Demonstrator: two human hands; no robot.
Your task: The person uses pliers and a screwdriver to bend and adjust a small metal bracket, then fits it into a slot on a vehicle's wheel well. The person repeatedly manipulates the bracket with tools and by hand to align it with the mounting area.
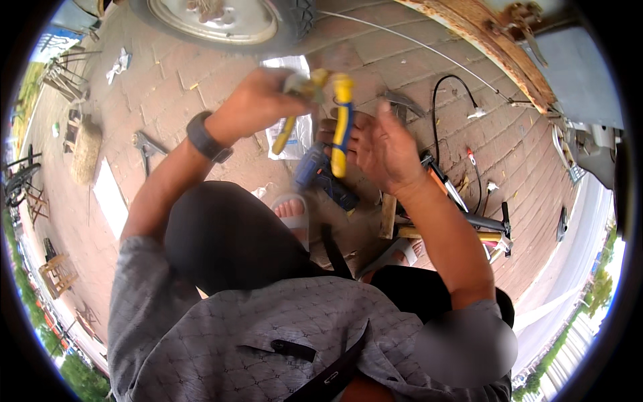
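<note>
Over the paved ground my left hand (258,104) is closed around the upper part of pliers with yellow-and-blue handles (343,124). The jaws are blurred and partly covered by my fingers, and the two handles stand spread apart. Just right of them, my right hand (388,151) has its thumb up and fingers stretched. Its fingertips pass behind the nearer handle; whether they touch it I cannot tell. Below the pliers lies a blue cordless drill (328,181). Beneath my hands is a white plastic package (295,144).
A wheel (221,20) stands at the top, with a rusty metal panel (482,40) at upper right. A hammer (405,102), a black cable (437,114) and a floor pump (492,224) lie to the right. Other pliers (146,149) and a white sheet (109,197) are left.
</note>
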